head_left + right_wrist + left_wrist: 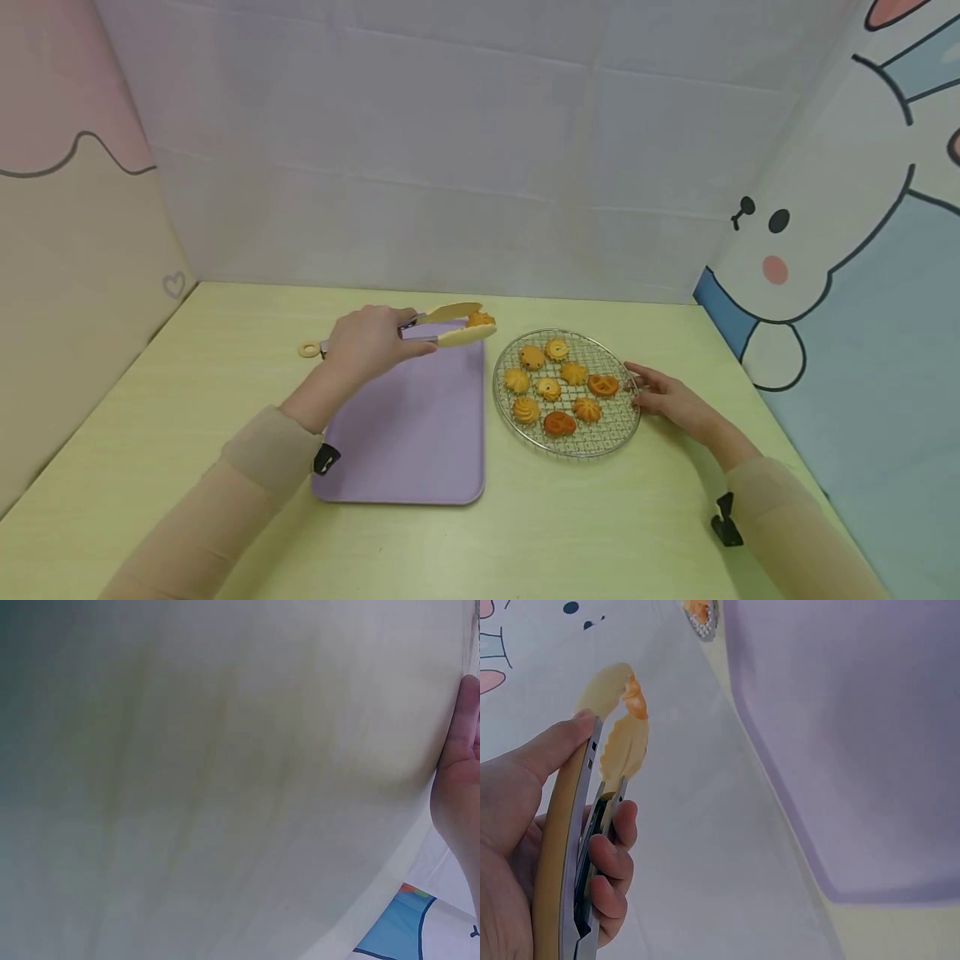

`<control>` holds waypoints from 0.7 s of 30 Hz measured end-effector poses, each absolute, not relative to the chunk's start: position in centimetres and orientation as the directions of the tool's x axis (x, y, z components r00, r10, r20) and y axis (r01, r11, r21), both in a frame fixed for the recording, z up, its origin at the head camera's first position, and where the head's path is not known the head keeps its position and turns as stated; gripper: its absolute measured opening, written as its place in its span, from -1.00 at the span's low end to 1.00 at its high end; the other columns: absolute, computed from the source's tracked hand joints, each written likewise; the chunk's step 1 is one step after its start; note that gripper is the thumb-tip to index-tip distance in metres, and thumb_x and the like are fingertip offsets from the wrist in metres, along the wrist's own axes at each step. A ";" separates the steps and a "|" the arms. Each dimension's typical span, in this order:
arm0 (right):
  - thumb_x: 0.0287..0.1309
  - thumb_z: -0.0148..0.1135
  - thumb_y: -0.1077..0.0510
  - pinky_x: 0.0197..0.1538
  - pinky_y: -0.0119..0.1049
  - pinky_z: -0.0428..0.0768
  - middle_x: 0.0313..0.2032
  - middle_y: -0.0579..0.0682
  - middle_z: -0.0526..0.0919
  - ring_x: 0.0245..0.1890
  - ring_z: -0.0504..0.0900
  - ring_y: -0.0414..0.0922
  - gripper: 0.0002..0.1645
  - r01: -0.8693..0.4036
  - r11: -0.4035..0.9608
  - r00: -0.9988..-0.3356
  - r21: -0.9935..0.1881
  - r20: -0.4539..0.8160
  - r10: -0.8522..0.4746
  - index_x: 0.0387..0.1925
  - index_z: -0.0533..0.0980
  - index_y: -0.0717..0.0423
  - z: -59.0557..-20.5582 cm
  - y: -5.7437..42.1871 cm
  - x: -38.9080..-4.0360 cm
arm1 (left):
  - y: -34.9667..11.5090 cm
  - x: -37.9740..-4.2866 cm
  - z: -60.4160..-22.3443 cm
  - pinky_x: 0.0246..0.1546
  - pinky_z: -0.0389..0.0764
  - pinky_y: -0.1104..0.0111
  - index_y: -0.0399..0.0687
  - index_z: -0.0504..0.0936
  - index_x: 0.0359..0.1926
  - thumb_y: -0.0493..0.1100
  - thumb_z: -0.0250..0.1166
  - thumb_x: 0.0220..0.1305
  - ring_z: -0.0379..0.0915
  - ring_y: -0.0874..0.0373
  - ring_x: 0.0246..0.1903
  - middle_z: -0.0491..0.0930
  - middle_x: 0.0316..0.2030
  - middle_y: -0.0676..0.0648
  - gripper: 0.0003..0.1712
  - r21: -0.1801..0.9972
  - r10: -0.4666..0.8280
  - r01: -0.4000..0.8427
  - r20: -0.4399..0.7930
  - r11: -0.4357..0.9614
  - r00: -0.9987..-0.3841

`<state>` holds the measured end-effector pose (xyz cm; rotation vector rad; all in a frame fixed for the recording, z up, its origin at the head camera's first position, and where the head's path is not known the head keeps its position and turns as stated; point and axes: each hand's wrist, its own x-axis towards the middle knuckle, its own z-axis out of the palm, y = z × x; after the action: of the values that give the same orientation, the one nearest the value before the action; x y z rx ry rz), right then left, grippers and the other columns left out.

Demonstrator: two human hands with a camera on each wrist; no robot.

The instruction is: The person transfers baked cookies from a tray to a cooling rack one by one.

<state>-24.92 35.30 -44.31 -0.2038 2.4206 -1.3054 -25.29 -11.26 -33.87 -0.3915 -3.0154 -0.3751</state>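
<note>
My left hand (367,346) grips a pair of tongs (566,847) with cream-coloured tips, thumb on one arm and fingers curled round the other. Between the tips sits a small orange-brown cookie (480,319), held above the far right corner of a lilac tray (420,442). To the right lies a round wire cooling rack (611,433) bearing several cookies, among them pretzel shapes (603,385) and swirled ones (526,409). My right hand (671,404) rests beside the rack, its extended fingertips right at the right rim. Only part of that hand shows in the right wrist view.
The pale yellow table (562,533) carries the tray on the left and the rack on the right. A plain whitish wall (450,167) stands behind, with cartoon-printed panels (847,333) on either side.
</note>
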 end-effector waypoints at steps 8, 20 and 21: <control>0.34 0.03 0.07 0.05 -0.40 0.44 0.25 0.31 0.26 0.18 0.34 0.12 -0.22 0.042 0.560 -0.919 -0.828 -0.251 -0.303 0.46 -0.04 0.09 -44.2 35.3 -24.9 | -8.7 -25.2 -33.3 -0.67 0.30 0.30 0.18 0.60 0.03 0.43 0.25 0.00 0.37 0.10 -0.54 0.50 -0.57 0.06 -0.34 0.243 0.267 0.289 0.122 0.926 -0.956; 0.32 0.06 0.06 0.04 -0.42 0.44 0.25 0.31 0.27 0.19 0.33 0.12 -0.20 0.036 0.556 -0.921 -0.830 -0.244 -0.305 0.46 -0.03 0.09 -44.4 35.3 -25.0 | -4.6 -25.3 -33.1 -0.70 0.33 0.33 0.20 0.55 0.15 0.43 0.25 0.01 0.40 0.14 -0.59 0.58 -0.50 0.09 -0.26 0.269 0.314 0.332 0.109 0.904 -0.943; 0.31 0.06 0.05 0.05 -0.40 0.44 0.25 0.30 0.28 0.19 0.33 0.12 -0.20 0.037 0.557 -0.921 -0.830 -0.244 -0.304 0.46 -0.03 0.08 -44.5 35.4 -24.9 | -4.3 -25.4 -33.1 -0.70 0.34 0.33 0.20 0.55 0.15 0.43 0.24 0.01 0.41 0.14 -0.59 0.58 -0.49 0.09 -0.27 0.264 0.317 0.336 0.112 0.904 -0.942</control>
<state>-24.94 35.36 -44.46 -0.2182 2.4347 -1.3093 -25.37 -4.27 -33.14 -0.5153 -3.0008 -0.4347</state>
